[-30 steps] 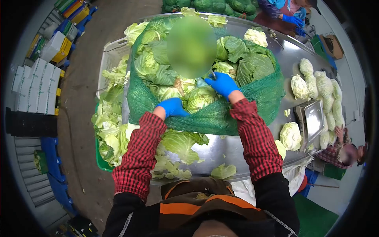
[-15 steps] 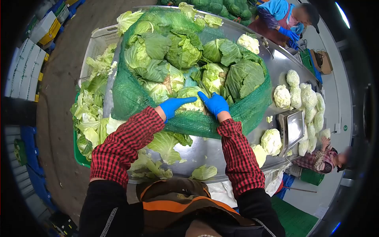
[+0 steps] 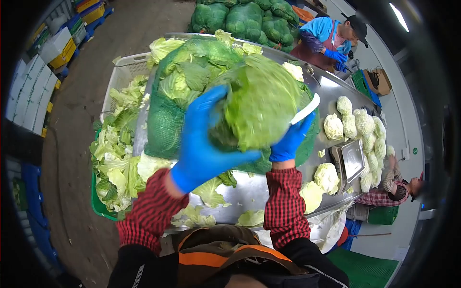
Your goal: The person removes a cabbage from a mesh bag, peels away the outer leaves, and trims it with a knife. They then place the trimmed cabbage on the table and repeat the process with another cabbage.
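Observation:
A large green cabbage (image 3: 264, 103), blurred by motion, is raised above the green mesh bag (image 3: 163, 127) of cabbages. Against its left side and underside is my left hand (image 3: 204, 139) in a blue glove, thumb and fingers wrapped round it. My right hand (image 3: 293, 139), also blue-gloved, is at the lower right of the cabbage and grips a knife with a pale curved blade (image 3: 306, 109) pointing up and right. The knife's handle is hidden in the fingers.
Leaves fill a crate (image 3: 98, 192) at left. Peeled cabbages (image 3: 326, 177), a scale (image 3: 350, 158) and net-wrapped cabbages (image 3: 367, 125) are on the metal table (image 3: 249, 189) at right. Co-workers are at upper right (image 3: 319, 43) and lower right (image 3: 394, 189).
Both hands were empty on the mesh bag's near edge. Now the left holds a cabbage raised from the bag area, and the right holds a knife. The view has shifted slightly.

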Available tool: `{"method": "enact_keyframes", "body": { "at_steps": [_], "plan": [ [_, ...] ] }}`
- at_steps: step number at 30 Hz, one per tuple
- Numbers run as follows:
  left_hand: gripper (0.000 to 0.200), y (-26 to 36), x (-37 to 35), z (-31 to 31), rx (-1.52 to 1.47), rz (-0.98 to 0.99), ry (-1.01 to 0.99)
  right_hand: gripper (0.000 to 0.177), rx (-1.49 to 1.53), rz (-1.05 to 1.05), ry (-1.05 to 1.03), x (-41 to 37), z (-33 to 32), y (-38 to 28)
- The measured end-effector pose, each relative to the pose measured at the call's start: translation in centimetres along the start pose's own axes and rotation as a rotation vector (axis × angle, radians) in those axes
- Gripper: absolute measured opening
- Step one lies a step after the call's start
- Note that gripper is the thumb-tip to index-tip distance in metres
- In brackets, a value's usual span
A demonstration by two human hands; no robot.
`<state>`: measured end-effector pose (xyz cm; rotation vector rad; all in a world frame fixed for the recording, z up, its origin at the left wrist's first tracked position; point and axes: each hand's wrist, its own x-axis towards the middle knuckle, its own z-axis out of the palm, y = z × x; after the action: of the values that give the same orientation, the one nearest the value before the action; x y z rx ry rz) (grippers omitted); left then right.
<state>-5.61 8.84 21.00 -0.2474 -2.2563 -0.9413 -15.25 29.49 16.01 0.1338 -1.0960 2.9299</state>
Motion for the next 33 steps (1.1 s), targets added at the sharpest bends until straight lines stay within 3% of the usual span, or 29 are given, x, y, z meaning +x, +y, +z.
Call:
{"method": "enact_keyframes", "body": {
  "at_steps": [4,5,6,8,12,14,15,16,17,18,20,23,25,27,28,30,31,32,33],
  "plan": [
    [0.073,-2.5,-8.5,-4.5,-0.925,-0.568,0.337,0.063,-0.061,0.183,0.093,-6.8,0.1,2.1],
    [0.065,-5.2,-12.2,-2.5,-1.111,-0.746,0.152,0.063,-0.152,0.287,0.151,-8.7,-0.9,3.6],
    [0.063,-3.8,-13.7,-1.8,-0.765,-0.608,0.117,0.058,-0.039,0.398,0.138,-10.4,-2.2,5.8],
    [0.06,-3.8,-16.6,-3.7,-0.953,-0.913,0.16,0.053,-0.233,0.327,0.077,-13.4,-2.3,10.0],
    [0.053,-7.8,-29.9,-6.2,-0.899,-0.958,0.306,0.036,-0.6,0.413,-0.292,-17.7,3.6,13.2],
    [0.055,-8.4,-33.1,-9.7,-0.393,-0.751,0.063,0.038,-0.609,0.458,-0.411,-19.0,3.3,16.0],
    [0.053,-9.2,-33.6,-11.0,-0.839,-0.995,0.271,0.04,-0.694,0.555,-0.408,-19.7,3.6,17.2],
    [0.053,-9.5,-33.6,-12.3,-0.829,-1.004,0.268,0.043,-0.783,0.65,-0.407,-20.4,3.7,18.5],
    [0.051,-9.6,-33.6,-13.4,-0.849,-1.154,0.286,0.044,-0.883,0.739,-0.367,-21.4,3.1,20.6],
    [0.049,-9.6,-33.4,-14.2,-0.87,-1.302,0.305,0.044,-0.75,0.633,-0.392,-22.6,3.5,22.3],
    [0.045,-9.4,-31.6,-15.3,-0.869,-1.319,0.326,0.047,-0.878,0.608,-0.412,-22.3,5.0,23.1],
    [0.044,-10.5,-30.3,-15.9,-0.687,-1.067,0.47,0.057,-0.812,0.716,-0.461,-21.0,6.6,23.6],
    [0.04,-9.4,-27.1,-18.2,-0.815,-1.126,0.49,0.066,-0.783,0.791,-0.491,-20.2,7.6,21.9],
    [0.034,-8.8,-25.1,-20.0,-1.014,-1.25,0.44,0.086,-0.871,0.613,-0.865,-20.1,8.3,20.1],
    [0.034,-8.5,-24.2,-20.1,-1.015,-1.246,0.438,0.086,-0.872,0.608,-0.865,-20.6,8.2,20.4],
    [0.036,-7.5,-22.2,-19.6,-1.144,-1.182,0.313,0.097,-1.025,0.185,-0.89,-21.6,7.7,21.7],
    [0.037,-7.3,-21.5,-19.4,-1.127,-1.131,0.215,0.085,-1.033,0.192,-0.776,-22.0,7.7,22.1],
    [0.037,-7.8,-21.5,-19.2,-1.133,-1.129,0.201,0.085,-1.038,0.186,-0.764,-22.0,7.1,22.4],
    [0.038,-8.9,-22.0,-18.8,-1.028,-0.941,0.171,0.079,-0.925,0.291,-0.643,-22.1,6.4,22.8]
  ]
}}
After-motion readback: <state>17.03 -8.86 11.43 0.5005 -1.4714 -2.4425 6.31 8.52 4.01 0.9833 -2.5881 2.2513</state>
